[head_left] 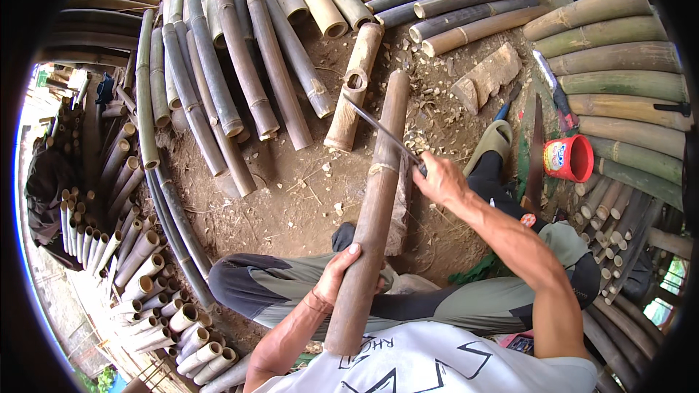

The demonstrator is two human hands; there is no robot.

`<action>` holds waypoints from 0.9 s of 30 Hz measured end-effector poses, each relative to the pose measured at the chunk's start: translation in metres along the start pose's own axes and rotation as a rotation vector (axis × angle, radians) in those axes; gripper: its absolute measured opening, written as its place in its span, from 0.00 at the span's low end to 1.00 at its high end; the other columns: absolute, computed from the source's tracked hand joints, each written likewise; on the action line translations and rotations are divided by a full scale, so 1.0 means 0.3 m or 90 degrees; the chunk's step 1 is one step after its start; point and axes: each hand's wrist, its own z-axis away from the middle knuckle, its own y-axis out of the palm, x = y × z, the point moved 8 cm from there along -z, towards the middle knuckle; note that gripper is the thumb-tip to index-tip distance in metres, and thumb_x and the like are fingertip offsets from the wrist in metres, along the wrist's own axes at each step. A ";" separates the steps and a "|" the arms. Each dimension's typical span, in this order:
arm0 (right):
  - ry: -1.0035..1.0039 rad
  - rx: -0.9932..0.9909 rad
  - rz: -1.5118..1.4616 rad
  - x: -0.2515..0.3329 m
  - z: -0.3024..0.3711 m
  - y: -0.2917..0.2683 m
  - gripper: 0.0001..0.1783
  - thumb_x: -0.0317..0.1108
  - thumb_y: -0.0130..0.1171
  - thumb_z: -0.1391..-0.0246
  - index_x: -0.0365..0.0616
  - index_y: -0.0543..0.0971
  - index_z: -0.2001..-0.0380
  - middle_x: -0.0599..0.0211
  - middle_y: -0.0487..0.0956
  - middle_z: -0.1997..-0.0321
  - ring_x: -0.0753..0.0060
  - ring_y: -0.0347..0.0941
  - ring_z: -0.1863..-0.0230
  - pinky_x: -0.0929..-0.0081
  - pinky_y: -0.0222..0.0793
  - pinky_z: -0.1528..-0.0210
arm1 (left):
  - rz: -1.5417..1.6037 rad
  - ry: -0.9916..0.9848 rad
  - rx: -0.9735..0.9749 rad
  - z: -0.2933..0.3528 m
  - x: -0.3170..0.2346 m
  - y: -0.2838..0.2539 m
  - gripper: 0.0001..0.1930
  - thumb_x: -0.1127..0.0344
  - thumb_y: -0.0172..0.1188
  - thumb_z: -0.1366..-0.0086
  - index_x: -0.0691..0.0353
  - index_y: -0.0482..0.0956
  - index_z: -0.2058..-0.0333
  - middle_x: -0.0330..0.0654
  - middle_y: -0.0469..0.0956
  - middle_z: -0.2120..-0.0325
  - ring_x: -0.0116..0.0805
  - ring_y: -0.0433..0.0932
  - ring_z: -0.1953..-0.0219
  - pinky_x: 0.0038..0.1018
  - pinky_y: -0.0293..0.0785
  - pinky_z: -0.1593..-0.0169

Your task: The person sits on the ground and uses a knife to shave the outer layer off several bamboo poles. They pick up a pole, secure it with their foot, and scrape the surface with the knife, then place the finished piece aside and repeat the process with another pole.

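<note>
A thick brown bamboo pole (368, 247) slants away from my lap, its near end by my shirt. My left hand (338, 275) is wrapped round its lower part, the thumb on top and the other fingers mostly hidden. My right hand (440, 178) is closed on the dark handle of a long knife (382, 129). The narrow blade points up and left and crosses the pole above its pale node ring. Past the tip lies a shorter bamboo piece (342, 122) with an opening cut in it. A wooden block (399, 211) is partly hidden behind the pole.
Long bamboo poles (240, 58) lie at the far left, greener ones (619, 84) at the right. Many short tubes (156, 284) are stacked at the left. A red bucket (569, 159), a saw-like blade (535, 149) and a rough wood chunk (486, 78) lie right. Chips litter the dirt.
</note>
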 end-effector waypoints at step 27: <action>-0.431 -0.090 -0.060 0.256 0.134 -0.002 0.11 0.37 0.61 0.44 0.47 0.73 0.76 0.70 0.74 0.81 0.73 0.72 0.83 0.70 0.72 0.84 | 0.131 -0.026 0.029 0.005 -0.004 0.002 0.37 0.37 0.51 0.33 0.68 0.69 0.43 0.57 0.79 0.59 0.52 0.85 0.65 0.40 0.84 0.62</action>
